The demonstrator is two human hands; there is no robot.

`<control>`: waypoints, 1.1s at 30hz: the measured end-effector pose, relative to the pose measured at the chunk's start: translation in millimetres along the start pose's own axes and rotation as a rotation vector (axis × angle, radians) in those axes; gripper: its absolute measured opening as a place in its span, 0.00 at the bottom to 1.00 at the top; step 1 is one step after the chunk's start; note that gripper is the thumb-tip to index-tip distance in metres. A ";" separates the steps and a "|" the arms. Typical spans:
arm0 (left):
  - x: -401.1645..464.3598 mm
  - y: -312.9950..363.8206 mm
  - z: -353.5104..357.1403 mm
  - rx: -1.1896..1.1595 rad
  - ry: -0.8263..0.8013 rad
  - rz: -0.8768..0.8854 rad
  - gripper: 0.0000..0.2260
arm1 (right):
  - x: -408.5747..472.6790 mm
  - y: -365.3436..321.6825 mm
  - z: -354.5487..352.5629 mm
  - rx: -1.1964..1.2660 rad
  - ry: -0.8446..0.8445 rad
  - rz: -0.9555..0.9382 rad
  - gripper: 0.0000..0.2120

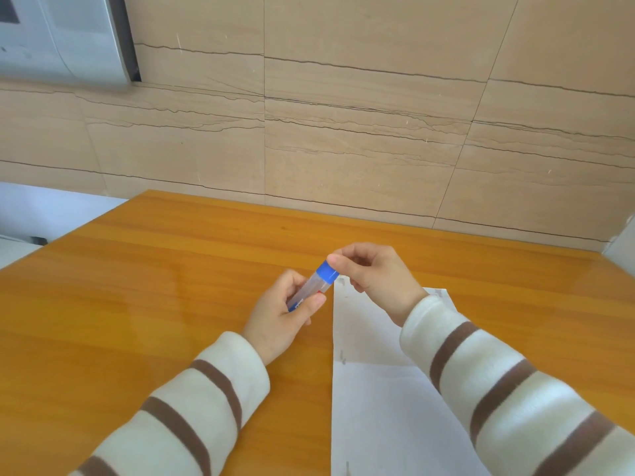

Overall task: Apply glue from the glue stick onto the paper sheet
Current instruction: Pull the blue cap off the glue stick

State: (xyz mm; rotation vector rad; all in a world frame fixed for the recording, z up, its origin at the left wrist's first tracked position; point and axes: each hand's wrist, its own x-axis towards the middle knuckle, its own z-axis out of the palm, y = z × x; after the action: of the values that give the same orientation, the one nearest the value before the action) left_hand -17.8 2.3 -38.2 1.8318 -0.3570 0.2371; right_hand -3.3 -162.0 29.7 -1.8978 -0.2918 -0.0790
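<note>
A glue stick with a clear body and a blue cap is held tilted above the orange wooden table. My left hand grips the lower body of the stick. My right hand pinches the blue cap at the top with thumb and fingers. A white paper sheet lies flat on the table below and to the right of the hands, with a crease across it. My right sleeve covers part of the sheet.
A beige tiled wall rises behind the table's far edge. A white appliance hangs at the upper left. A white object shows at the right edge.
</note>
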 end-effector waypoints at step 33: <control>1.6 0.2 -6.7 -0.011 -0.033 0.020 0.05 | 1.8 -3.6 3.0 -0.368 0.133 -0.097 0.15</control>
State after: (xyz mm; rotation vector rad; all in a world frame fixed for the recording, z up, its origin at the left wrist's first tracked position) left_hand -16.2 8.4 -35.6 1.8240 -0.3992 0.2187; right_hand -2.7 -157.8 32.3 -2.2298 -0.2934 -0.3435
